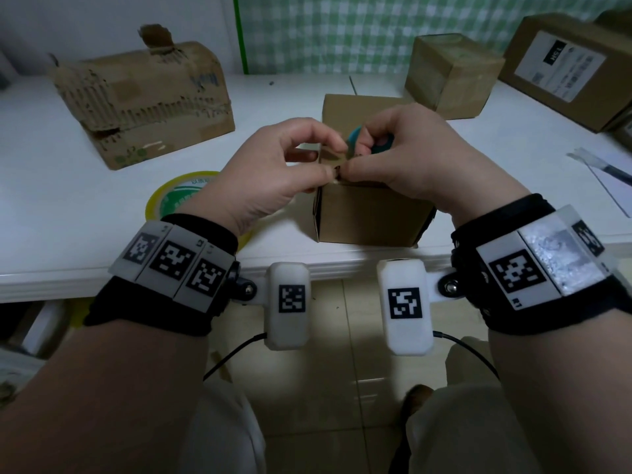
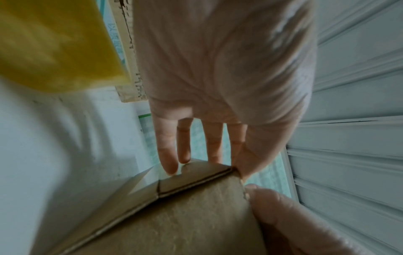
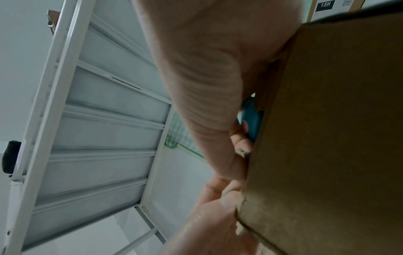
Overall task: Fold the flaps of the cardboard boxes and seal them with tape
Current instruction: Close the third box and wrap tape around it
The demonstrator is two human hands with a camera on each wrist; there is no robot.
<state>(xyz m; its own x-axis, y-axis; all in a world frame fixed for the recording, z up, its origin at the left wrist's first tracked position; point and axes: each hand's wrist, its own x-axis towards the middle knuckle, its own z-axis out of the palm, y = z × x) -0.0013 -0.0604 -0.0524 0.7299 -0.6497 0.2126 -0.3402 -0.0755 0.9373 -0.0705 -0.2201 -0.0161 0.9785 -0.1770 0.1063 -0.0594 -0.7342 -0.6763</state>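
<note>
A small brown cardboard box (image 1: 369, 213) stands near the table's front edge, its flaps folded down. My left hand (image 1: 328, 167) pinches the box's near top edge, thumb at the corner and fingers lying on top (image 2: 226, 163). My right hand (image 1: 355, 159) meets it there, thumb against the same edge, and grips teal-handled scissors (image 1: 381, 143) over the box top. In the right wrist view the teal handle (image 3: 253, 117) peeks out between my fingers and the box wall (image 3: 327, 138). A yellow tape roll (image 1: 178, 196) lies flat under my left wrist. The scissor blades are hidden.
A torn, crushed carton (image 1: 147, 100) sits at the back left. A small closed box (image 1: 451, 73) and a larger labelled box (image 1: 567, 70) stand at the back right. A slim dark tool (image 1: 602, 165) lies on paper at the right. The white table's front edge (image 1: 102, 278) is close.
</note>
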